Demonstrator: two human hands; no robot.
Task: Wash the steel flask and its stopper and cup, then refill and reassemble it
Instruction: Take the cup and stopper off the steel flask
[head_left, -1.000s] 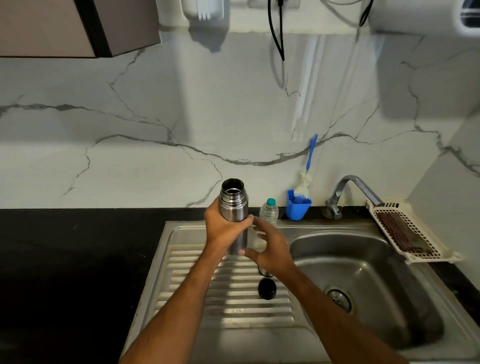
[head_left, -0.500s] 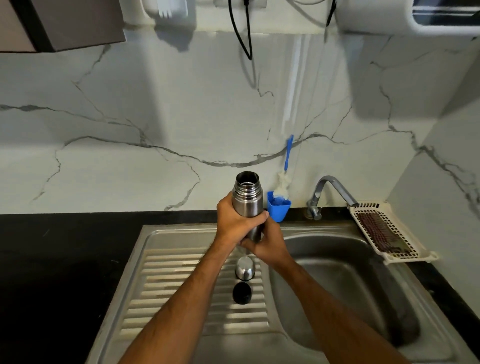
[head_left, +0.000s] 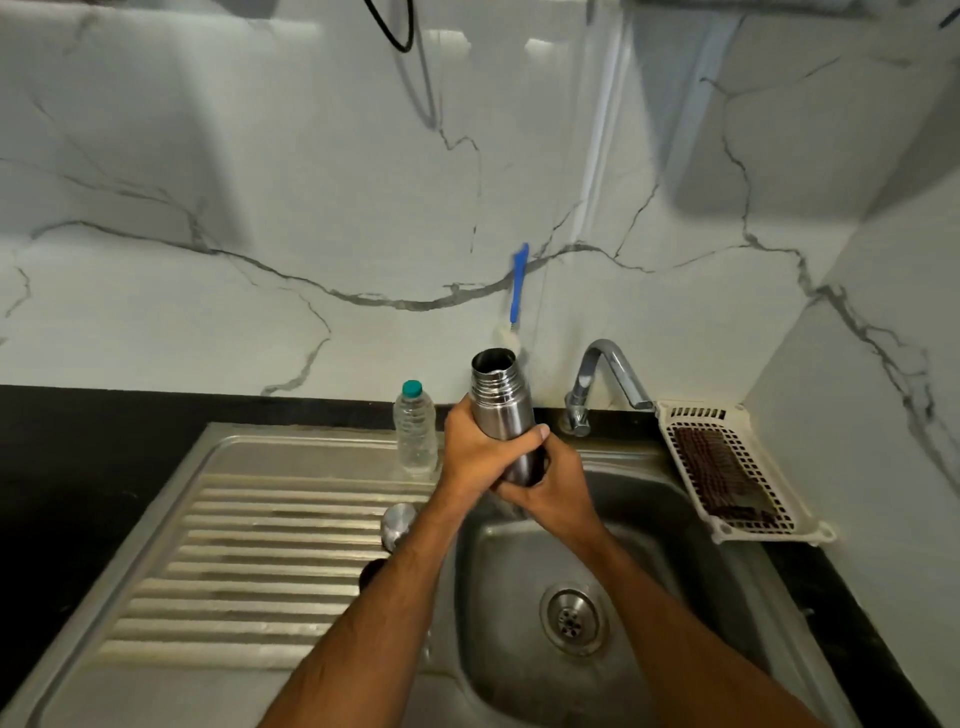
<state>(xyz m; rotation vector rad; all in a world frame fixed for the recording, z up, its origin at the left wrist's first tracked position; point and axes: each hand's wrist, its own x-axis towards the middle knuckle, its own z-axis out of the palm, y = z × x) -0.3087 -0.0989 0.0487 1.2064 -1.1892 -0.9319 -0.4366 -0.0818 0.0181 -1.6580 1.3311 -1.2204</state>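
Note:
The steel flask stands upright in the air with its mouth uncovered, over the left rim of the sink basin. My left hand wraps its middle and my right hand grips its lower end from below. On the ribbed drainboard the steel cup lies partly hidden behind my left forearm. The black stopper sits just in front of it, mostly covered by the same arm.
A small clear water bottle with a teal cap stands at the drainboard's back. A chrome tap rises behind the basin. A blue-handled brush leans on the marble wall. A white basket with a dark scrubber sits on the right.
Both hands have carried the flask to the right, from over the drainboard to the basin's edge near the tap. My right hand has closed on the flask's base. The view has shifted right and down.

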